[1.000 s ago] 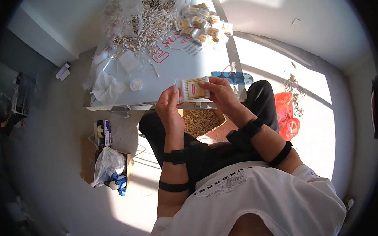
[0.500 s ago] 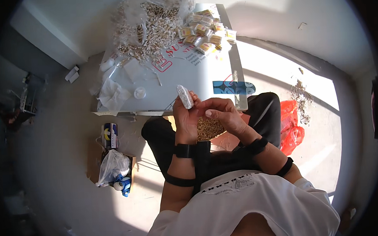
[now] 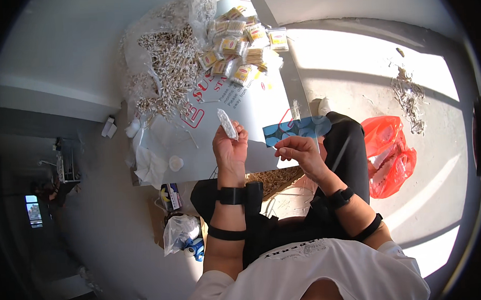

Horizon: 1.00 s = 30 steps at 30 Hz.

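My left hand is closed round a bundle of cotton swabs, its packed white tips facing up above the table's near edge. My right hand is apart from it, fingers bent and thumb close to the fingertips, at the near edge of a blue patterned strip. Whether it touches the strip or pinches something small is unclear. On the table lie a heap of loose cotton swabs spilling from a clear plastic bag and several small packs of swabs.
Below the table's near edge is a container of brownish sticks. A small white round container and white tissue lie at the table's left. Red plastic bags are on the floor at right; a carton with a clear bag stands at left.
My right hand has parted from my left and moved right to the blue strip. The left hand keeps hold of the swab bundle. The view has shifted, with the table lower in it.
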Each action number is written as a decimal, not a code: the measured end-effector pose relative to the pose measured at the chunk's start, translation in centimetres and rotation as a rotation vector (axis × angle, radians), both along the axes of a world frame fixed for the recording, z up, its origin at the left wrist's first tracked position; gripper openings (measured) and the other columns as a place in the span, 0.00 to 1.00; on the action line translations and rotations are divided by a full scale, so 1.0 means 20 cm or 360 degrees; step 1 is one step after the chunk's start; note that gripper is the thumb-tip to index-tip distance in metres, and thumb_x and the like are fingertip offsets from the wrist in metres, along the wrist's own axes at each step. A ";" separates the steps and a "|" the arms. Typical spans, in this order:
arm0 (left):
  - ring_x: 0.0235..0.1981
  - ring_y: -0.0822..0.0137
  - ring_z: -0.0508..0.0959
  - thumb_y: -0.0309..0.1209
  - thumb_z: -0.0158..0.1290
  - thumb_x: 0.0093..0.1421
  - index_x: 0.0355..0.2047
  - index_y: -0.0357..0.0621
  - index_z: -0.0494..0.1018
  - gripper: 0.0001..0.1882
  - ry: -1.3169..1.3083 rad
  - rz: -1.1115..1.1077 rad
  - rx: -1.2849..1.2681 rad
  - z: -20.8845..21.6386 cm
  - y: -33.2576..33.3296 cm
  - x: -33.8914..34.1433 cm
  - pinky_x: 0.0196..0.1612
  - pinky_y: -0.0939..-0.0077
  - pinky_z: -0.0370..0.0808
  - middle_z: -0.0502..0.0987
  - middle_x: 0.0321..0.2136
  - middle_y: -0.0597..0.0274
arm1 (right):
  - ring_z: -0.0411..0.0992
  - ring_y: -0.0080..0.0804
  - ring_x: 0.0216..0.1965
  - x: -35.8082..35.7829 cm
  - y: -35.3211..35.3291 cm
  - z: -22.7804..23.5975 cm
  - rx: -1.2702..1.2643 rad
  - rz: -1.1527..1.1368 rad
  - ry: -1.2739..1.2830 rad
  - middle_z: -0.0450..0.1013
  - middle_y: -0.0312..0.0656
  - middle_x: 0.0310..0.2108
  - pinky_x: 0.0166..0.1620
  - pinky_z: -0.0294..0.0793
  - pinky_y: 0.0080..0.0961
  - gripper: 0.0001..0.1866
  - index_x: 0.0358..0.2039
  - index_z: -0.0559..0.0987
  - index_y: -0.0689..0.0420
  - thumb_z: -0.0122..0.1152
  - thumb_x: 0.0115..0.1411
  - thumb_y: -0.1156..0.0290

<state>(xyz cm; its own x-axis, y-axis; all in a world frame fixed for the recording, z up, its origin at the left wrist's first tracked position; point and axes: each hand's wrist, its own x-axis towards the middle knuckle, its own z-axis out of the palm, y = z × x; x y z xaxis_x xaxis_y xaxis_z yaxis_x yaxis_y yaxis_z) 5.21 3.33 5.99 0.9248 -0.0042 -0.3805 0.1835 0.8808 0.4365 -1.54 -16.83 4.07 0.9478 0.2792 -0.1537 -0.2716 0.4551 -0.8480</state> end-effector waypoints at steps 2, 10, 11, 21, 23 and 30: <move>0.22 0.69 0.69 0.27 0.52 0.58 0.29 0.39 0.71 0.04 -0.0016 -0.0078 0.0072 0.00 -0.04 0.10 0.25 0.77 0.65 0.72 0.22 0.60 | 0.71 0.18 0.30 0.08 -0.05 0.00 -0.0155 -0.0040 0.0022 0.78 0.37 0.29 0.35 0.69 0.15 0.09 0.38 0.79 0.62 0.59 0.62 0.70; 0.25 0.66 0.74 0.26 0.50 0.59 0.33 0.39 0.71 0.04 0.0173 -0.0047 0.0595 -0.08 -0.26 0.32 0.28 0.75 0.68 0.75 0.24 0.59 | 0.64 0.13 0.24 0.48 -0.08 0.06 0.0462 -0.0328 0.0029 0.72 0.29 0.23 0.29 0.61 0.12 0.06 0.30 0.77 0.57 0.61 0.61 0.69; 0.26 0.68 0.75 0.25 0.51 0.59 0.34 0.39 0.71 0.04 0.0112 -0.0025 0.0701 -0.08 -0.29 0.33 0.28 0.76 0.69 0.75 0.26 0.59 | 0.63 0.12 0.24 0.50 -0.08 0.06 0.0469 -0.0332 0.0011 0.71 0.29 0.23 0.29 0.61 0.11 0.06 0.30 0.77 0.57 0.62 0.60 0.69; 0.37 0.68 0.78 0.25 0.48 0.64 0.36 0.35 0.70 0.05 -0.0225 -0.0082 0.1017 -0.15 -0.36 0.35 0.43 0.75 0.77 0.76 0.36 0.57 | 0.61 0.12 0.23 0.54 -0.09 0.02 0.0556 -0.0367 0.0202 0.71 0.27 0.23 0.27 0.58 0.12 0.04 0.27 0.78 0.57 0.65 0.56 0.74; 0.37 0.68 0.78 0.26 0.48 0.65 0.35 0.36 0.70 0.05 -0.0221 -0.0144 0.0978 -0.13 -0.43 0.33 0.42 0.75 0.77 0.76 0.36 0.57 | 0.62 0.12 0.23 0.52 -0.08 0.05 0.0499 -0.0360 0.0176 0.71 0.27 0.22 0.27 0.59 0.12 0.04 0.27 0.78 0.57 0.65 0.56 0.74; 0.32 0.73 0.77 0.34 0.46 0.67 0.33 0.40 0.68 0.10 -0.0269 -0.0072 0.1378 -0.12 -0.45 0.31 0.35 0.79 0.75 0.76 0.31 0.63 | 0.68 0.20 0.42 0.53 -0.15 -0.05 0.0441 -0.0655 0.0001 0.74 0.36 0.40 0.48 0.65 0.19 0.19 0.48 0.74 0.60 0.49 0.68 0.58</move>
<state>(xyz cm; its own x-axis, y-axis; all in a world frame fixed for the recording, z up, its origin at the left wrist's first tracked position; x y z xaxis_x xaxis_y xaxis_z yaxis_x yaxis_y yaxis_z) 11.50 -5.58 3.52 0.9749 0.1843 -0.1252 0.0828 0.2217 0.9716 9.14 -19.73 3.00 0.9880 -0.0879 -0.1270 -0.0222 0.7330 -0.6799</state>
